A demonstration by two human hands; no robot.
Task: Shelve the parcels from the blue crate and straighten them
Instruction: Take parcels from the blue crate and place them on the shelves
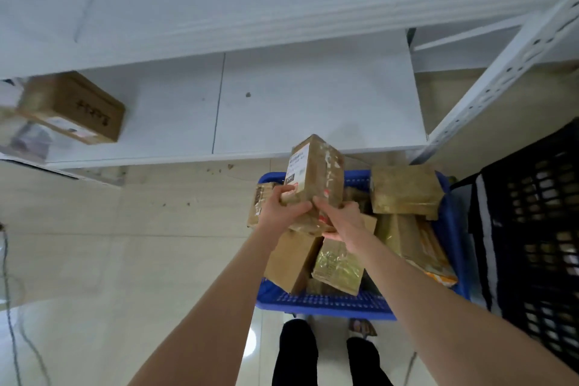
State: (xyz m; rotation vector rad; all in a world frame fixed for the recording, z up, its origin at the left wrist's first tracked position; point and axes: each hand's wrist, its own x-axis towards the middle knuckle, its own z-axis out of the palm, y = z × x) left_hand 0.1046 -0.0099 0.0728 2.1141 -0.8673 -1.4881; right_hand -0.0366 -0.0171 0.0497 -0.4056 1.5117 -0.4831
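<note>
— How many parcels?
— One brown cardboard box (pixel 72 106) lies on the white shelf (pixel 282 103), far left; at least five more, taped and boxy, crowd the slotted plastic blue crate (pixel 326 302).
— And the hands?
— Left hand (pixel 282 204) and right hand (pixel 341 216) both curl round one oblong, labelled parcel (pixel 313 175); it is held upright above the crate, just before the shelf edge.

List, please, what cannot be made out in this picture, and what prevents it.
Head view only:
1. Label on the held parcel: print too small and blurred to read.
2. Lower parcels in the blue crate: covered by upper parcels, the left hand and right hand.
3. Items at the shelf's left end: blurred, cut off by the frame edge.
4. Black crate: cut by the right edge; contents unclear.
</note>
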